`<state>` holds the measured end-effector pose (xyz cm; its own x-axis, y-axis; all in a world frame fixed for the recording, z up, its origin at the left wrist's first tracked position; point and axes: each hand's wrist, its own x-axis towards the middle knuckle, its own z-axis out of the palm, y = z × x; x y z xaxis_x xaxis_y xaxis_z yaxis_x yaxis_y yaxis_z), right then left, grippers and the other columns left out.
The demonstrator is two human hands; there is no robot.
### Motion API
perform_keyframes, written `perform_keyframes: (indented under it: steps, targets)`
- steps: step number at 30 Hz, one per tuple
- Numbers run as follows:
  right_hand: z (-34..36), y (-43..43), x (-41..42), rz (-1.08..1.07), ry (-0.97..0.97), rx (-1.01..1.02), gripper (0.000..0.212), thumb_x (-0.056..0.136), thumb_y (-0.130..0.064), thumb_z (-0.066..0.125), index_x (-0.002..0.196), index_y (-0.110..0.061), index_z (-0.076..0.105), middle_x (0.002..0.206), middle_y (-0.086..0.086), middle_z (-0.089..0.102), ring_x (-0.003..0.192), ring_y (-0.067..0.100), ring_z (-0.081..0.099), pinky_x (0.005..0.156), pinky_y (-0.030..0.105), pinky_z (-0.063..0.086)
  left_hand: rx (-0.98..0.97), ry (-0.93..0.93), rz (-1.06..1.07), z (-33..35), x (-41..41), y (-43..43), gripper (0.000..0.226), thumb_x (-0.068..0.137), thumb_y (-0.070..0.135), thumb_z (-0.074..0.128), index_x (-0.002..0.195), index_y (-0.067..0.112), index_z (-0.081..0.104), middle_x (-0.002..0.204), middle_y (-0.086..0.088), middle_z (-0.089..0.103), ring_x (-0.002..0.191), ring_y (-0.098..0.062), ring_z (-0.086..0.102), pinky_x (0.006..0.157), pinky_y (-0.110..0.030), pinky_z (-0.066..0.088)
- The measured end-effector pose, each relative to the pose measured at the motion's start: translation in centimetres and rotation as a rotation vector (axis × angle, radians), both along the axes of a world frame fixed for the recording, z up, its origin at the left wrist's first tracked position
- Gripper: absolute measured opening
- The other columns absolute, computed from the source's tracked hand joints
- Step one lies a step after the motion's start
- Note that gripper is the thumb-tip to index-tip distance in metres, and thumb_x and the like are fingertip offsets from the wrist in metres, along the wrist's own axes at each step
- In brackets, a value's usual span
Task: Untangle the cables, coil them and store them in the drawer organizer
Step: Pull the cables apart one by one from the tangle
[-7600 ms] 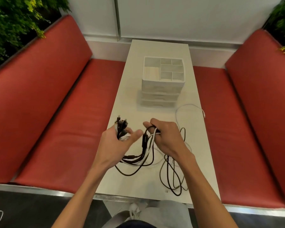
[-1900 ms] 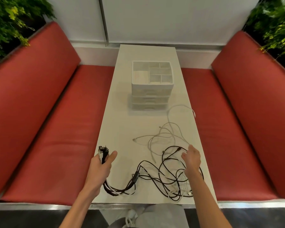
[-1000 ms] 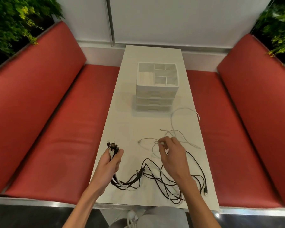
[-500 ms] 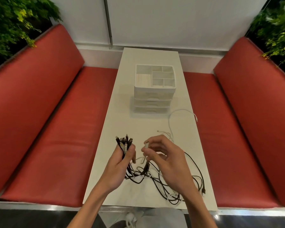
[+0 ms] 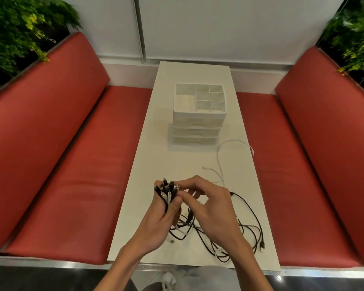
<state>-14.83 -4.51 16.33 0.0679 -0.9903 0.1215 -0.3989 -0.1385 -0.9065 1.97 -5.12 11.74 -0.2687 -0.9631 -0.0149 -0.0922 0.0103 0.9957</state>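
Cables [image 5: 189, 227]: the tangle is being kept on the near end of the counter [image 5: 187, 160]; one white cable [image 5: 219, 158] is being left loose nearer the organizer [image 5: 200, 110]. Plugs [image 5: 166, 189] are being held bunched in the left hand's [image 5: 160, 219] closed grip, long axes upright, tips pointing up and away. The right hand [image 5: 210, 208], down at the counter a second ago, is being brought to the bunch, its grip pinching a white plug [image 5: 178, 185]. Ends are being gathered, and coiling is judged still ahead.

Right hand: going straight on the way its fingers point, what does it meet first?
The plug bundle gripped by the left hand; the right hand looks nearly on it, depth unclear.
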Motion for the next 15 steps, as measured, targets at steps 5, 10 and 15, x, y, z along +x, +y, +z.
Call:
perform_keyframes:
  steps: [5, 10, 15]
  targets:
    - [0.2, -0.6, -1.3, 0.085, 0.109, 0.055, 0.018, 0.102, -0.025, 0.074, 0.111, -0.039, 0.080, 0.106, -0.026, 0.077, 0.103, 0.016, 0.069, 0.092, 0.033, 0.053, 0.002, 0.018, -0.049, 0.2, 0.4, -0.2, 0.033, 0.098, 0.069, 0.055, 0.120, 0.046, 0.061, 0.071, 0.006, 0.047, 0.064, -0.020, 0.041, 0.058, -0.044, 0.041]
    - [1.2, -1.8, -1.3, 0.063, 0.022, 0.003, 0.025, 0.112, -0.022, 0.058, 0.120, -0.034, 0.079, 0.114, -0.018, 0.077, 0.115, 0.015, 0.069, 0.096, 0.037, 0.053, 0.046, 0.017, -0.069, 0.4, 0.9, -0.4, 0.035, 0.099, 0.065, 0.059, 0.088, 0.032, 0.054, 0.073, 0.003, 0.040, 0.065, -0.024, 0.036, 0.059, -0.051, 0.036]
    - [3.9, -4.0, 0.2, 0.306, -0.003, 0.124, 0.037, 0.117, -0.042, 0.040, 0.130, -0.033, 0.074, 0.129, -0.016, 0.074, 0.131, 0.004, 0.062, 0.114, 0.037, 0.046, 0.044, -0.135, -0.222, 2.0, 0.1, -0.1, 0.023, 0.106, 0.055, 0.053, 0.088, 0.041, 0.050, 0.073, 0.013, 0.046, 0.067, -0.011, 0.041, 0.064, -0.035, 0.037]
